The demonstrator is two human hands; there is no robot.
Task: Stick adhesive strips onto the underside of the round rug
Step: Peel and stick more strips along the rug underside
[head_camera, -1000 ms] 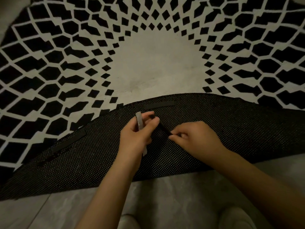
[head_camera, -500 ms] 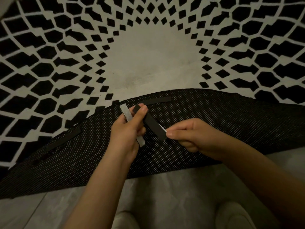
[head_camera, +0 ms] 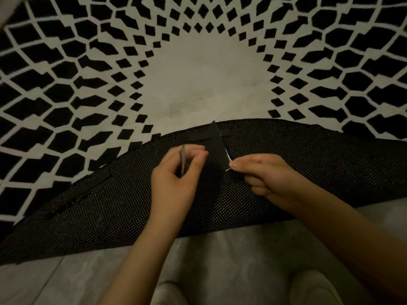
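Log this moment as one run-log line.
right hand: pinches black strip | left hand: holds peeled backing | rug underside: two strips stuck

Right hand (head_camera: 267, 175) pinching lower end of dark adhesive strip (head_camera: 218, 146), strip standing tilted above folded-over rug underside (head_camera: 308, 164). Left hand (head_camera: 176, 179) gripping thin pale backing strip (head_camera: 182, 160) between thumb and fingers. Two strips lying stuck on dotted backing: one (head_camera: 204, 136) crossing behind held strip, another (head_camera: 88, 186) far left near fold edge. Black-and-white patterned rug face (head_camera: 198, 73) spreading beyond. Grey floor (head_camera: 220, 260) showing below.
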